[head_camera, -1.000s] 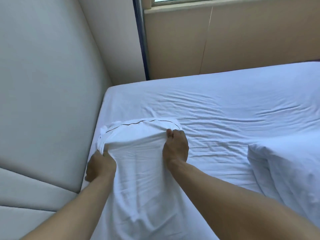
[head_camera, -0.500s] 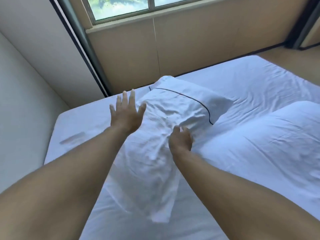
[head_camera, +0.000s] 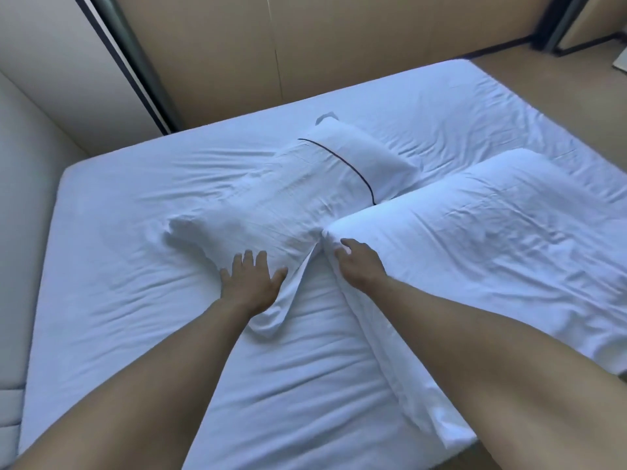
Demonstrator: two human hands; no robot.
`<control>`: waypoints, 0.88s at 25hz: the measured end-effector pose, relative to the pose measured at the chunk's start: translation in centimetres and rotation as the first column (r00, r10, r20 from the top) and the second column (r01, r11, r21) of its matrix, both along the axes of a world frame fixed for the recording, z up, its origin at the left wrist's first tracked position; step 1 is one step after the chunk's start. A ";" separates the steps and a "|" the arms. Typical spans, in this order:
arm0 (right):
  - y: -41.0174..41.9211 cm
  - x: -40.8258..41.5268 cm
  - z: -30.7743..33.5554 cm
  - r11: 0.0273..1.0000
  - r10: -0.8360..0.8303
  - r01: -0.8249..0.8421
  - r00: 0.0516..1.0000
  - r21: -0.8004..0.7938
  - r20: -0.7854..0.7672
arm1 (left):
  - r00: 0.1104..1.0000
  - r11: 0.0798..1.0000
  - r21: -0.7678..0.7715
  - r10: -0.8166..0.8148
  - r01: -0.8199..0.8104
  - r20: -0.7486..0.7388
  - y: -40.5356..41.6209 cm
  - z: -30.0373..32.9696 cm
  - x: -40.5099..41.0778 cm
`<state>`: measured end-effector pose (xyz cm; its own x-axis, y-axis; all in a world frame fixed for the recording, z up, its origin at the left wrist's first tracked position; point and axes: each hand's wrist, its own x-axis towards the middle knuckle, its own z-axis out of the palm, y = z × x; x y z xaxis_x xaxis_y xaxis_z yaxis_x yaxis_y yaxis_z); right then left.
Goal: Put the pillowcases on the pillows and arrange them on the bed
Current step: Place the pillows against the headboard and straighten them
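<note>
White pillowcase (head_camera: 305,195), dark piping line

Two bare forearms enter from the near edge, without sleeves, watch, bracelet or rings. The left hand (head_camera: 251,283) and right hand (head_camera: 360,264) wear no gloves; fingernails look short and unpainted.

A bedroom, possibly in a hotel or a home. A wide bed (head_camera: 135,300) with a wrinkled white fitted sheet fills most of the view, with two white pillows (head_camera: 288,198) (head_camera: 492,239) lying on it. A pale padded headboard (head_camera: 30,198) stands at the left. Plain beige wall panels (head_camera: 339,45) run behind the bed, with a dark vertical frame (head_camera: 135,62) beside them.
</note>
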<state>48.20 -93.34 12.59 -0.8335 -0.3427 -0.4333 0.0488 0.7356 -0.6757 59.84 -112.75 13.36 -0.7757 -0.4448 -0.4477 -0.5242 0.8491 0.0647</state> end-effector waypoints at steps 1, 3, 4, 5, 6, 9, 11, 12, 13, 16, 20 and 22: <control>2.0 1.0 0.6 1.000 0.009 -0.008 1.000 0.018 -0.014 | 1.000 1.000 0.023 0.001 0.000 -0.028 1.3 0.6 0.4; 6.2 3.3 2.0 0.998 -0.019 0.020 1.000 0.056 -0.020 | 0.997 0.997 0.073 -0.020 0.025 -0.074 4.2 1.9 1.0; 8.2 4.3 2.7 0.996 -0.039 0.041 0.999 0.079 -0.028 | 0.995 0.994 0.099 -0.032 0.041 -0.097 5.8 2.6 1.2; 10.2 5.2 3.3 0.992 -0.057 0.061 0.998 0.107 -0.032 | 0.992 0.991 0.119 -0.039 0.053 -0.118 7.6 3.4 1.5; 12.0 6.1 3.9 0.989 -0.077 0.080 0.997 0.124 -0.030 | 0.990 0.989 0.141 -0.033 0.052 -0.137 9.2 4.1 1.8; 17.3 7.8 5.6 0.976 -0.125 0.125 0.992 0.176 -0.012 | 0.988 0.978 0.209 0.011 0.021 -0.152 14.1 6.1 3.0; 20.8 8.1 6.1 0.969 -0.149 0.144 0.989 0.200 0.009 | 0.990 0.974 0.223 0.002 0.030 -0.139 17.2 6.6 3.5; 22.4 8.0 6.0 0.966 -0.164 0.158 0.986 0.205 0.014 | 0.991 0.972 0.233 0.002 0.029 -0.135 18.8 6.6 3.4; 24.0 7.5 5.8 0.963 -0.173 0.165 0.985 0.214 0.018 | 0.991 0.968 0.250 0.018 0.016 -0.131 20.4 6.3 3.2; 28.5 4.6 5.1 0.964 -0.145 0.140 0.989 0.228 0.005 | 0.989 0.947 0.310 0.116 -0.083 -0.090 25.1 5.5 1.6; 36.5 -1.7 4.4 0.976 -0.012 0.013 1.000 0.219 -0.007 | 0.963 0.942 0.244 0.257 -0.232 -0.077 33.6 4.3 -1.2; 40.5 -4.5 4.2 0.961 0.097 -0.101 0.995 0.257 0.031 | 0.958 0.937 0.217 0.286 -0.273 -0.028 38.3 3.5 -2.0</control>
<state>43.67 -52.82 16.75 -0.7924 -0.2980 -0.5324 -0.0226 0.8863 -0.4625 57.87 -74.49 16.88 -0.6611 -0.5492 -0.5112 -0.7285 0.6330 0.2620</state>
